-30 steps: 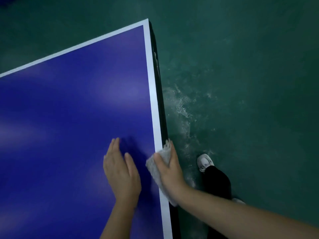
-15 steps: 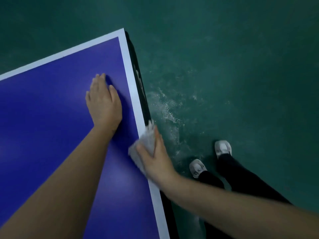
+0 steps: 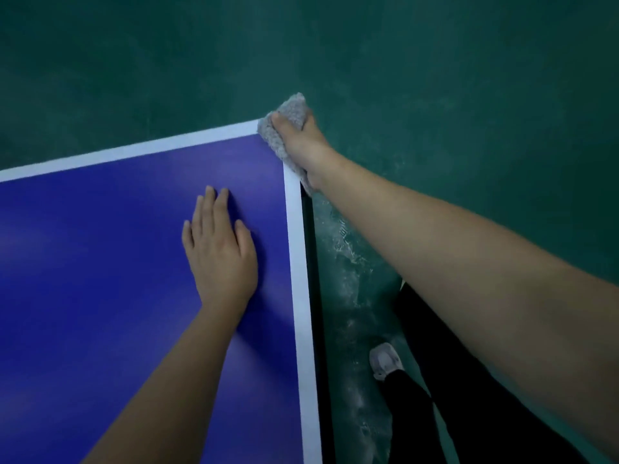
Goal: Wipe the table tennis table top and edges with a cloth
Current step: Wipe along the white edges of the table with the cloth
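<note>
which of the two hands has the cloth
The right hand does: it grips the grey cloth at the far corner of the table. The left hand holds nothing and lies flat, fingers straight, on the blue table top.

Blue table (image 3: 100,279) carries left hand (image 3: 221,259), cloth (image 3: 293,110) at corner.

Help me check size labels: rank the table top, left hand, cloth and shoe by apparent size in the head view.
1. table top
2. left hand
3. cloth and shoe: too alike to rank; right hand covers part of the cloth.
</note>
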Demonstrator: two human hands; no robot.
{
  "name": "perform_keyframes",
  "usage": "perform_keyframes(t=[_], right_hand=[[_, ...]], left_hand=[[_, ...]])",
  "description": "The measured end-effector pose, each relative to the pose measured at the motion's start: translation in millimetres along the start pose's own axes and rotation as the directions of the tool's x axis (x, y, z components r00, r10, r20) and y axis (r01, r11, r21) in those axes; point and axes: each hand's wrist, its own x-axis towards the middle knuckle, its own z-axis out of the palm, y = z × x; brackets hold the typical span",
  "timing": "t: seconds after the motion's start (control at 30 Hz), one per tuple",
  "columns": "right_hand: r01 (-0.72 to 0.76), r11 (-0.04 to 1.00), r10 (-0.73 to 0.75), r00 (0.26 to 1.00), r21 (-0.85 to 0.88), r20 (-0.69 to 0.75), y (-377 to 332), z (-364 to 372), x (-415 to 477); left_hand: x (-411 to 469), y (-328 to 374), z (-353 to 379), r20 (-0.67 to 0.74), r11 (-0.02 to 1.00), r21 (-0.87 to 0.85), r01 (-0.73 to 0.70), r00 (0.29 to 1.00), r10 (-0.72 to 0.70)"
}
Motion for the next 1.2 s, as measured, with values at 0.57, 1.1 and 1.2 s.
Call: perform_keyframes(t=[0.57, 1.1, 1.2], right_hand=[[0.017, 1.0, -0.015, 0.979, -0.008, 0.201, 36.2, -15.0, -42.0], [0.435, 0.448, 0.69, 0.387, -0.781, 0.612, -68.6, 9.4, 107.5], [0.419, 0.542, 0.669, 0.31, -0.728, 0.676, -61.4, 57.1, 111.8]], left_hand=[[141.9, -22.5, -3.5, -0.142, 0.719, -0.069, 0.692, 0.707, -0.693], [145.3, -15.8, -1.0, -0.115, 0.67, 0.008, 0.743, 0.666, -0.737], [143.0, -15.8, -0.8, -0.115, 0.673, 0.016, 0.739, 0.67, -0.733]])
